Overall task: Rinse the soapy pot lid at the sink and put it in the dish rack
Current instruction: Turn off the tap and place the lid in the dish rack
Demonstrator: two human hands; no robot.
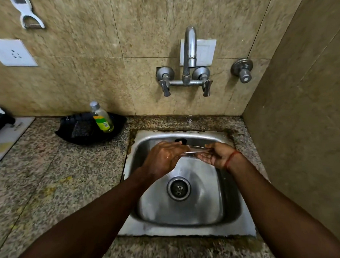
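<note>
Two bare arms reach in from the near edge of the granite counter [57, 171] and meet over the steel sink [236, 219], which is let into the counter's far right corner, against the tiled walls. Above the basin, a chrome tap [189, 49] with two lever handles stands out from the back wall; whether water is running I cannot make out.

At the far edge of the counter, left of the sink, a black dish rack [78, 130] sits with a clear bottle [101, 117] of yellow-green liquid leaning in it. A white socket plate [12, 53] is set in the wall over toward the far left corner, and a white peeler [29, 16] hangs above it.

Smaller still — the pot lid [195, 151], seen edge-on as a thin glassy sliver, is held level over the far half of the basin, above and beyond the drain [178, 188]. The left hand [162, 160] has its wet fingers curled around the lid's left rim; the right hand [216, 156], a red thread at its wrist, pinches the right rim with fingers half closed. Both palms glisten.
</note>
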